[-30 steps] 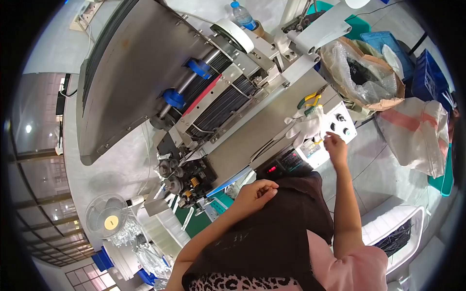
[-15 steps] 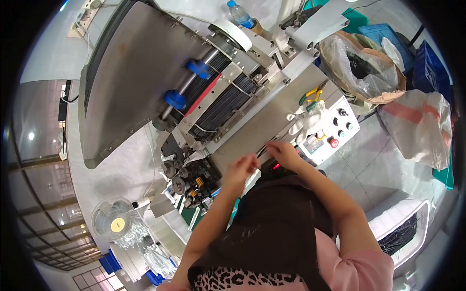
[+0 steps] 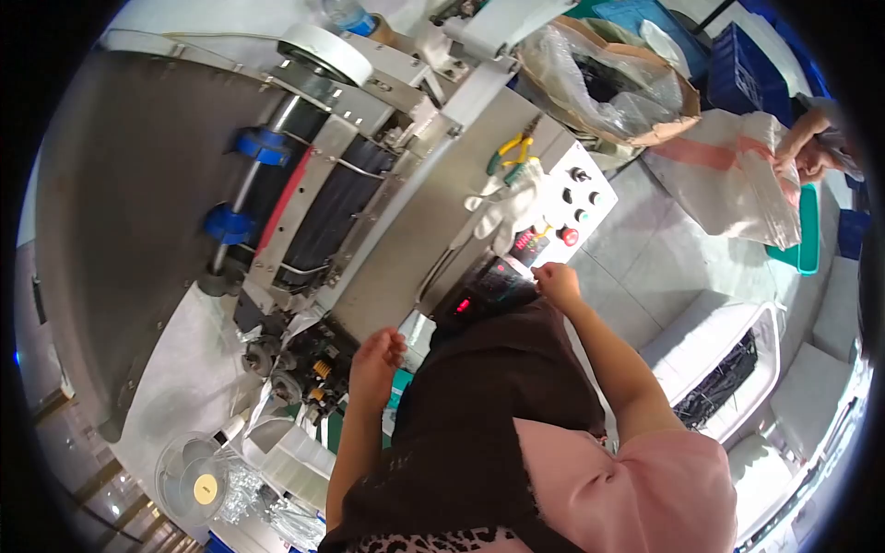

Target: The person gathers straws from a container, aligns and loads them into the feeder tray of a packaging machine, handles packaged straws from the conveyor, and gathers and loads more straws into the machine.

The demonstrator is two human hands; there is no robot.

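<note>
My left hand [image 3: 376,364] hovers near the rollers and springs of a wire-feed unit [image 3: 313,364], fingers curled. Anything between them is too small to make out. My right hand [image 3: 556,284] is held with bent fingers pressed together by the near side of the control panel [image 3: 597,205]; its contents are hidden. Left of it sits a black box with a lit red display [image 3: 464,305]. Thin dark strands [image 3: 433,276] lie on the metal plate [image 3: 396,258]. Farther up are white gloves [image 3: 502,210] and yellow-green pliers [image 3: 513,153].
A machine with blue clamps [image 3: 229,224] on a shaft stands at left, a fan [image 3: 205,488] below it. At right are a lined sack [image 3: 678,101], a woven sack [image 3: 728,175] with another person's hand [image 3: 807,138] at it, and a white bin [image 3: 770,318] of black pieces.
My hands have moved apart: the right hand has gone right toward the panel's edge, the left lower and left. The view has swung right, and another person's arm now shows.
</note>
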